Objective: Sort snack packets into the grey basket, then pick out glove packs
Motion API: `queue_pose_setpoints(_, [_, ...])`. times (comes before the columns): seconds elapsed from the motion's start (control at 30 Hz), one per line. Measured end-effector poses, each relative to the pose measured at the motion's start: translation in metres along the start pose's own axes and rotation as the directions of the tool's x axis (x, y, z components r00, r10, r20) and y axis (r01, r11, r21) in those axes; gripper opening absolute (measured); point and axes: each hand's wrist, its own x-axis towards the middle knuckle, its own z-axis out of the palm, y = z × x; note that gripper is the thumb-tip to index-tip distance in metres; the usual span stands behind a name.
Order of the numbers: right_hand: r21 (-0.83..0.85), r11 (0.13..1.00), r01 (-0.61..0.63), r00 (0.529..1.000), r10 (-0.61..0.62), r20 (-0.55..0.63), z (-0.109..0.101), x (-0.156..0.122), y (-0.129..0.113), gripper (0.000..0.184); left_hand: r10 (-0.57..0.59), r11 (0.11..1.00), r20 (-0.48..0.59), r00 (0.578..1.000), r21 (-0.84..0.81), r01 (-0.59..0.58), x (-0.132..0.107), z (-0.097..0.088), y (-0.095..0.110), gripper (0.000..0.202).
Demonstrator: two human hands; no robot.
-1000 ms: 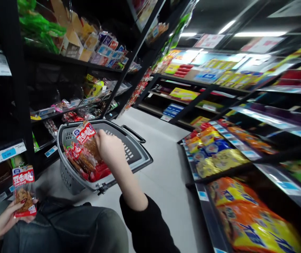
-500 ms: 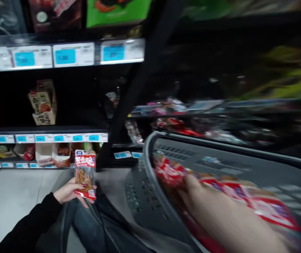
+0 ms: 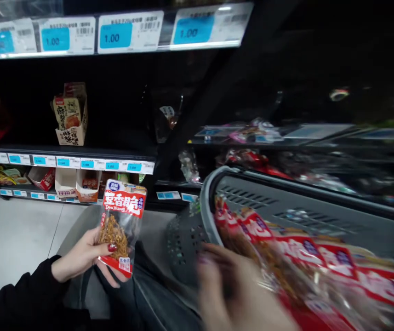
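Note:
My left hand (image 3: 89, 257) is closed on a clear-fronted snack packet (image 3: 122, 230) with red bands and brown strips inside. Its thumb lies across the front, and the other fingers are behind. At the near rim of the grey shopping basket (image 3: 214, 184) is my right hand (image 3: 238, 289), blurred, with its fingers loosely curved and nothing visible between them. Inside the basket, several similar red-banded packets (image 3: 303, 248) stand in a row, overlapping one another. The right hand covers part of the basket's near side.
Shelves with price labels (image 3: 131, 34) rise in front. A small snack box (image 3: 71, 119) stands on the middle shelf, and open cartons (image 3: 88, 184) line the lowest one. A dark upright post (image 3: 210, 82) divides the shelving. Pale floor tiles (image 3: 20, 234) show at lower left.
My right hand has drawn back from among the packets in the basket to its near rim. The packet in my left hand appears larger and further right, as the view has shifted.

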Motion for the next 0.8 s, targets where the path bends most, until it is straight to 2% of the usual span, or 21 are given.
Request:
queue_pose_setpoints(0.07, [0.301, 0.943, -0.142, 0.967, 0.067, 0.246, 0.022, -0.019, -0.028, 0.028, -0.042, 0.998, 0.015, 0.999, 0.049, 0.041, -0.004, 0.013, 0.000, 0.030])
queue_pose_setpoints(0.13, [0.488, 0.823, -0.292, 0.925, 0.113, 0.363, 0.039, -0.029, -0.041, 0.024, -0.079, 0.994, 0.030, 0.996, 0.082, 0.076, -0.009, 0.023, -0.001, 0.035])
queue_pose_setpoints(0.17, [0.542, 0.769, -0.339, 0.915, 0.134, 0.381, 0.045, -0.032, -0.043, 0.022, -0.092, 0.992, 0.031, 0.995, 0.095, 0.089, -0.011, 0.027, -0.002, 0.036])
queue_pose_setpoints(0.27, [0.609, 0.689, -0.393, 0.911, 0.202, 0.359, 0.048, -0.037, -0.041, 0.019, -0.123, 0.989, 0.058, 0.991, 0.090, 0.118, -0.019, 0.030, -0.004, 0.035])
queue_pose_setpoints(0.37, [0.656, 0.612, -0.441, 0.892, 0.221, 0.393, 0.042, -0.042, -0.037, 0.018, -0.193, 0.979, 0.183, 0.964, -0.023, 0.200, -0.024, 0.024, -0.006, 0.049])
queue_pose_setpoints(0.43, [0.702, 0.502, -0.506, 0.854, 0.178, 0.489, 0.042, -0.044, -0.035, 0.017, -0.249, 0.954, 0.296, 0.922, -0.092, 0.287, -0.024, 0.018, -0.010, 0.063])
queue_pose_setpoints(0.53, [0.728, 0.286, -0.623, 0.772, 0.076, 0.631, 0.050, -0.047, -0.031, 0.019, -0.297, 0.912, 0.441, 0.847, -0.133, 0.389, -0.022, 0.012, -0.024, 0.068])
queue_pose_setpoints(0.57, [0.728, 0.215, -0.651, 0.752, 0.053, 0.657, 0.054, -0.048, -0.030, 0.021, -0.291, 0.909, 0.446, 0.846, -0.146, 0.390, -0.022, 0.013, -0.029, 0.067])
queue_pose_setpoints(0.6, [0.731, 0.150, -0.666, 0.743, 0.035, 0.669, 0.057, -0.049, -0.028, 0.023, -0.276, 0.916, 0.419, 0.865, -0.156, 0.368, -0.022, 0.014, -0.034, 0.063])
queue_pose_setpoints(0.67, [0.752, 0.053, -0.657, 0.753, -0.010, 0.658, 0.063, -0.051, -0.026, 0.028, -0.232, 0.952, 0.303, 0.925, -0.127, 0.280, -0.023, 0.020, -0.040, 0.052])
queue_pose_setpoints(0.73, [0.783, 0.003, -0.623, 0.779, -0.088, 0.620, 0.068, -0.053, -0.024, 0.034, -0.212, 0.975, 0.196, 0.957, -0.028, 0.222, -0.024, 0.028, -0.040, 0.039])
queue_pose_setpoints(0.8, [0.803, 0.015, -0.595, 0.795, -0.135, 0.591, 0.071, -0.055, -0.023, 0.038, -0.198, 0.977, 0.127, 0.972, 0.099, 0.187, -0.026, 0.035, -0.036, 0.032])
